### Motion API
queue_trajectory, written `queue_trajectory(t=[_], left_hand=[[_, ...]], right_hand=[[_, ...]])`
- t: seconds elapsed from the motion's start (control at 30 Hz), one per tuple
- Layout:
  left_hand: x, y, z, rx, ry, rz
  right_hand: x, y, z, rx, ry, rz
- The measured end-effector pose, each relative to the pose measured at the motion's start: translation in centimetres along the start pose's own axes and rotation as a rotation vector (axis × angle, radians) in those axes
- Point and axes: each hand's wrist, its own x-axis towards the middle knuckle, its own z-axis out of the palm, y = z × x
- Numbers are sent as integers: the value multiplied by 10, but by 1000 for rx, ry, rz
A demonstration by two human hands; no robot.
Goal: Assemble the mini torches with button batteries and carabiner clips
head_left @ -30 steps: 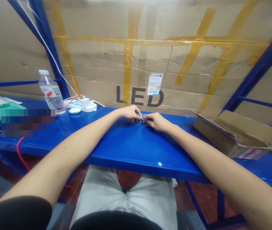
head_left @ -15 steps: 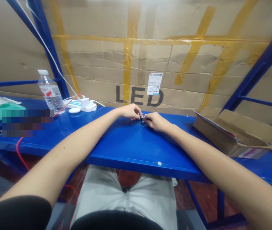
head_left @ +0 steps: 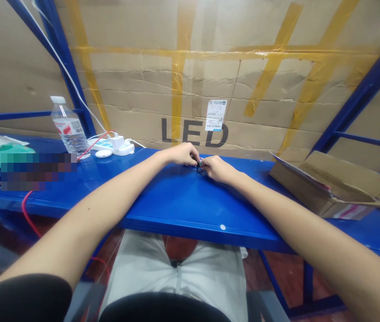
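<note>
Both my hands meet near the back of the blue table [head_left: 176,201], around a small dark piece with thin coloured wires [head_left: 199,165]. My left hand [head_left: 186,154] comes in from the left, its thumb and forefinger pinched at the piece. From the right, my right hand [head_left: 217,169] closes its fingertips on the same piece, where a short black loop, perhaps a cable, sticks out below. The fingers cover most of it, and it is too small to tell its exact kind.
An open cardboard box [head_left: 337,183] stands at the right. At the left are a water bottle [head_left: 70,127], a white power strip [head_left: 123,147], a round white disc [head_left: 103,154] and a tissue pack [head_left: 5,154]. A large taped carton [head_left: 136,89] rises behind the table.
My left fingers have shifted slightly and closed nearer to my right fingertips at the small piece. The view has tilted a little; everything else stays in place.
</note>
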Motion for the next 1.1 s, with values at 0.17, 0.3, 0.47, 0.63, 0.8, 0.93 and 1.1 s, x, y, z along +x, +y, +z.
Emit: queue_trajectory(t=[0.17,0.3,0.47,0.63,0.8,0.93,1.1], left_hand=[[1,2,3,82,-26,31],[1,4,3,111,-47,18],[-1,1,-1,123,-61,-1],[-2,-8,-6,107,-78,-29],[-3,-13,-14,48,-58,-69],[-4,-9,-19,-14,31,-57],[-4,-5,-24,-124,204,-11]], right_hand=[[0,1,4,-70,-11,15],[0,0,4,-99,-18,-2],[0,1,4,-116,-20,-3],[0,2,4,-76,-12,14],[0,4,3,39,6,27],[1,16,0,130,116,25],[2,24,-8,325,220,159]])
